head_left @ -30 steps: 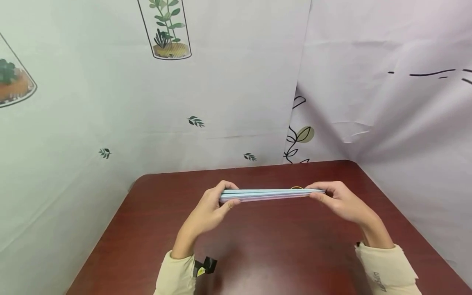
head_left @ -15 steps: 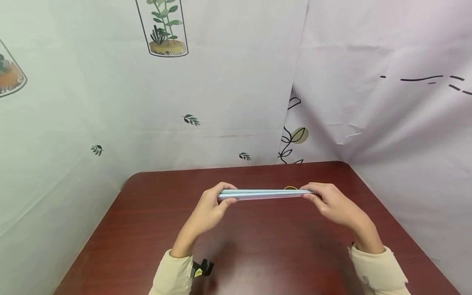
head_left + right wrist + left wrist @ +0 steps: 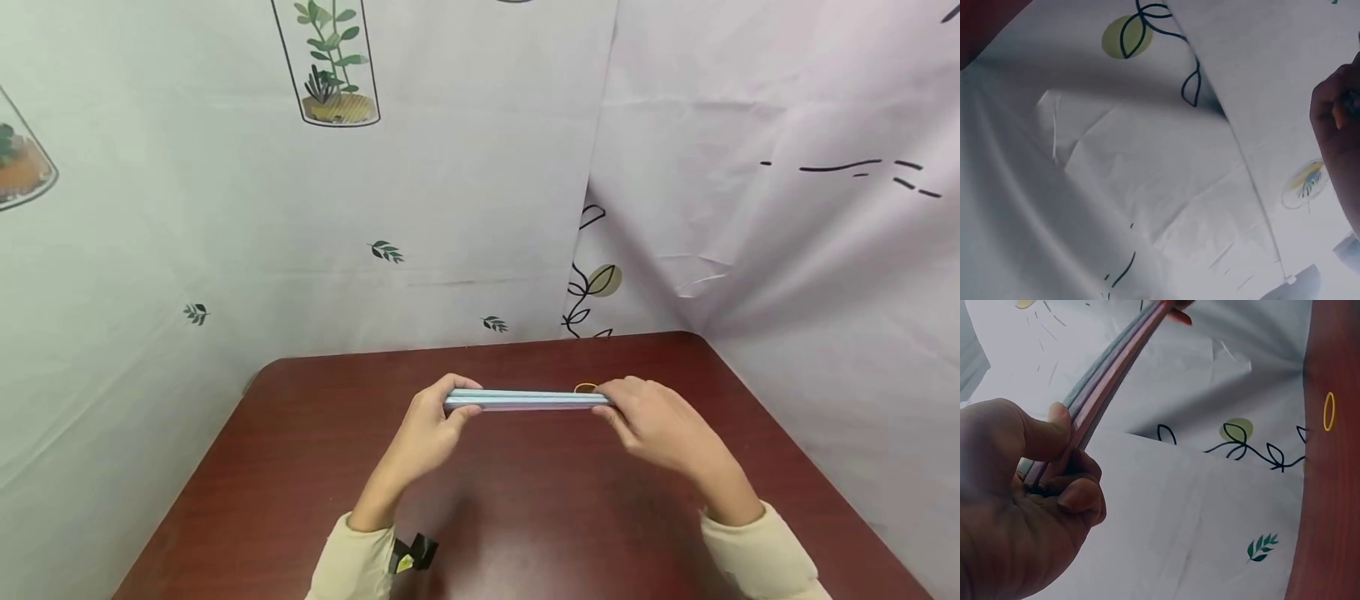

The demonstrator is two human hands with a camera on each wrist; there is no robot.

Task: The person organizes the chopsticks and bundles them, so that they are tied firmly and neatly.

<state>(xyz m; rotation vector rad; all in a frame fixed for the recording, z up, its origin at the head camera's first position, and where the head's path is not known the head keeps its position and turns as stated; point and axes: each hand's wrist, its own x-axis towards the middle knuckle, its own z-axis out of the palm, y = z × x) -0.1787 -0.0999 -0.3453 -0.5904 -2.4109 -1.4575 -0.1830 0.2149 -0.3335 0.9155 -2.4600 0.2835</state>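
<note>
Fingers pinch both ends: left hand (image 3: 423, 431) and right hand (image 3: 660, 422) hold a stack of pastel sheets (image 3: 532, 400) above the table (image 3: 540, 500); if either pinch loosens, sheets might slip apart.

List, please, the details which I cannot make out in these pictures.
Broad faces of the thin stack: head view, turned nearly edge-on.
Its right end: head view, covered by the right hand.
What the dim hand touches: right wrist view, cut off by the right edge.
Any text on the yellow mark: head view, too small.
</note>
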